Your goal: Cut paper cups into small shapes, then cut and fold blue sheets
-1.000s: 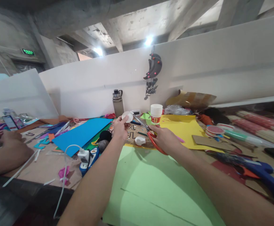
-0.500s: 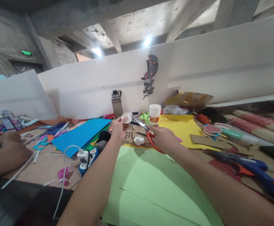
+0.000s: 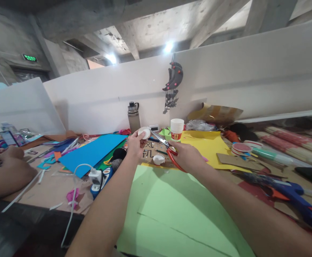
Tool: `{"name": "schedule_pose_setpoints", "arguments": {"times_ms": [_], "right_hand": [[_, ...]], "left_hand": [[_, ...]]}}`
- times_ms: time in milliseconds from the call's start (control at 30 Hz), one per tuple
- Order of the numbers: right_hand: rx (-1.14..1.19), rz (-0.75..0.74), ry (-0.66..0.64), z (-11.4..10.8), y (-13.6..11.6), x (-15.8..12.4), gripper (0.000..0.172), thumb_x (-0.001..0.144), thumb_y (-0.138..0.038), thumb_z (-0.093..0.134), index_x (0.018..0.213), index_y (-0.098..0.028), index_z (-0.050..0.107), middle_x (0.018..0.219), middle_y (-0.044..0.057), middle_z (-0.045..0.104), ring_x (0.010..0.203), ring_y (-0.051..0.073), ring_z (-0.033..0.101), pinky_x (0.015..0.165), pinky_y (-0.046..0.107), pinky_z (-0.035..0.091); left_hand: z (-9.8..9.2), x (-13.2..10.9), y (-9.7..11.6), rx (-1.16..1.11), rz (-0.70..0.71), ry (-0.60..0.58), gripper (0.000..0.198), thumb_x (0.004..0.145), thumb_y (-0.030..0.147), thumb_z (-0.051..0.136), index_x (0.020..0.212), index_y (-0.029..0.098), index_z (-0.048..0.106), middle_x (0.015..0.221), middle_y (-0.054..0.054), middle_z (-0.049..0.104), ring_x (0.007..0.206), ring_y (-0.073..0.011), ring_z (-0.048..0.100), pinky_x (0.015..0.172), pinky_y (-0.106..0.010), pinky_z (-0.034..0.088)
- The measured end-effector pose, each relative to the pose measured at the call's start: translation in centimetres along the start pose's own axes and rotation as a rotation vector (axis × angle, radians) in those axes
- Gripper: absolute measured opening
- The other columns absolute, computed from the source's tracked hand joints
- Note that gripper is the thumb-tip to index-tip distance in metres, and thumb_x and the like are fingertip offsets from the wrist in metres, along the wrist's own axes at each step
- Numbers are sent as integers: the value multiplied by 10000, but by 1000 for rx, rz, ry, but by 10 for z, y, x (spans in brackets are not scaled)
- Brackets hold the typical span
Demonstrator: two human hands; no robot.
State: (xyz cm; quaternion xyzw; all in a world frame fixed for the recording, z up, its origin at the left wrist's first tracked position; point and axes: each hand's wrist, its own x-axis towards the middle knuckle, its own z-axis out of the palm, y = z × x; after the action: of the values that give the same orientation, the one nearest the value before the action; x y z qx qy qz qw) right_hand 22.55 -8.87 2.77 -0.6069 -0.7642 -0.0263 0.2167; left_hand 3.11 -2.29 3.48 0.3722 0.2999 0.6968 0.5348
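Observation:
Between the fingers of my left hand (image 3: 136, 143) is a small white paper disc, perhaps a cut cup bottom (image 3: 144, 132), held up over the table. My right hand (image 3: 186, 154) grips red-handled scissors (image 3: 163, 140), whose blades point left and reach the disc's right edge. Whether the blades are around the rim or just beside it I cannot tell. Below them a second white round piece (image 3: 159, 159) lies on the table. Behind the scissors stands a stack of white paper cups (image 3: 177, 127) with a red band at the bottom.
Green paper (image 3: 169, 207) lies under my forearms, blue card (image 3: 94, 151) to the left, yellow paper (image 3: 204, 146) to the right. A bottle (image 3: 133, 117) stands at the back. A blue glue gun (image 3: 297, 200) lies right, a power strip (image 3: 99, 182) left. Another person's hand (image 3: 11, 157) rests far left.
The disc has tilted slightly in my left hand and its flat face shows more. Both hands stay almost in place; the scissors remain at the disc's edge. The view has shifted slightly.

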Motion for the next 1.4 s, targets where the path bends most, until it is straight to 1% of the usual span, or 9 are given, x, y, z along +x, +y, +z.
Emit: {"name": "schedule_pose_setpoints", "arguments": {"times_ms": [167,333,433,667,833,933,1033,1200,1400], "right_hand": [[11,-3,4,3,3,0,420,892,-384,455,1294,-336,568,1058,63,722,857,247,669,648,289,412],[-14,7,-22,5,3,1,426,863,-314,484,1278,-286,573,1054,82,719,875,246,667,642,282,392],[-29,16,-36,4,3,2,438,835,-260,489,1264,-281,576,1042,79,723,862,250,669,626,285,375],[-60,-6,-37,2,3,2,426,834,-237,474,1246,-265,580,1034,88,725,845,251,672,616,288,368],[-78,12,-68,0,3,2,412,856,-258,471,1253,-289,575,984,77,733,799,246,675,588,280,360],[-94,-5,-58,0,4,2,399,860,-255,470,1242,-289,579,955,70,733,786,237,674,591,277,358],[-97,-29,-36,1,5,2,394,860,-247,462,1233,-288,583,931,62,735,785,232,673,593,275,356],[-111,-25,-45,-1,3,2,386,872,-281,451,1228,-275,598,910,81,734,760,241,672,589,283,370],[-88,-2,-43,0,1,1,428,847,-290,486,1258,-272,605,926,94,738,796,246,679,612,279,404]], "left_hand": [[-2,1,-1,68,41,41,273,556,162,788,811,165,689,714,-6,693,546,-76,560,484,-171,375],[-2,1,-5,81,28,35,298,560,185,795,839,164,692,739,-15,703,577,-89,586,490,-173,379],[-1,1,-6,77,12,25,312,563,176,793,855,150,685,756,-29,706,594,-101,607,492,-176,383],[1,-1,-4,102,-16,17,305,561,149,796,844,136,683,765,-41,710,586,-101,602,473,-171,369],[0,-1,-1,122,-22,-8,295,556,160,804,828,126,695,728,-54,705,573,-105,590,458,-173,345],[-1,0,0,135,-21,-26,284,561,179,803,822,130,702,703,-49,699,564,-103,579,444,-171,324],[-1,1,0,137,-19,-19,284,545,173,803,808,134,704,701,-46,701,562,-104,584,435,-170,319],[-3,3,1,141,-13,-37,276,540,166,801,801,143,714,751,-53,718,553,-94,588,419,-166,316],[-5,3,2,71,-61,-41,229,564,155,769,783,130,708,700,-57,706,535,-102,597,405,-171,329]]}}
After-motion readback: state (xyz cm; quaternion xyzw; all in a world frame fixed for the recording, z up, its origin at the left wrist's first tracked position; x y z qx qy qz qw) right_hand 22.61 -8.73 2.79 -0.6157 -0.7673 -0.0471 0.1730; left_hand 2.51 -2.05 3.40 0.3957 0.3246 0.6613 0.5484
